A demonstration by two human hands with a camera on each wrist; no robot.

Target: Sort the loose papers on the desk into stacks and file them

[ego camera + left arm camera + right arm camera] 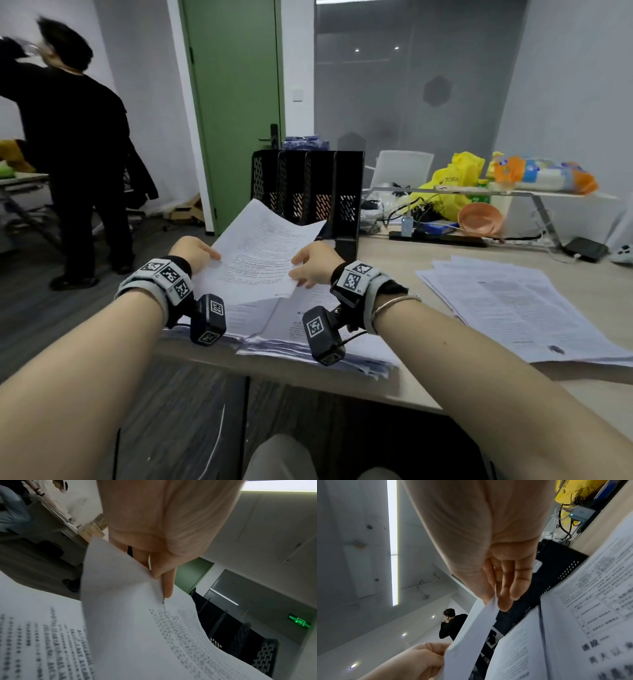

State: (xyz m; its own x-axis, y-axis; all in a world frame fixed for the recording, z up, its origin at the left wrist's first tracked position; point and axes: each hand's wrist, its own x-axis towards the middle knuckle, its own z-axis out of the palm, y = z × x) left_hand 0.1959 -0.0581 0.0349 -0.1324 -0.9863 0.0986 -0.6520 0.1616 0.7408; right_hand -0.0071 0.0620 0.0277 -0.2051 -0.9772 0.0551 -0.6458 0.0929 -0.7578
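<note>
A printed sheet of paper (260,253) hangs in the air above the desk's front left corner, held by both hands. My left hand (197,253) pinches its left edge between thumb and fingers (167,582). My right hand (310,265) pinches the right edge (489,601). Beneath the sheet a messy stack of papers (308,339) lies at the desk edge. A second spread pile of papers (520,305) lies on the right of the desk. A black mesh file organizer (308,192) with several upright slots stands just behind the held sheet.
A person in black (68,137) stands at the left by the green door (236,102). At the back right sit a yellow bag (452,181), an orange bowl (479,219), cables and a power strip (438,236). The wooden desk (394,260) edge runs near my knees.
</note>
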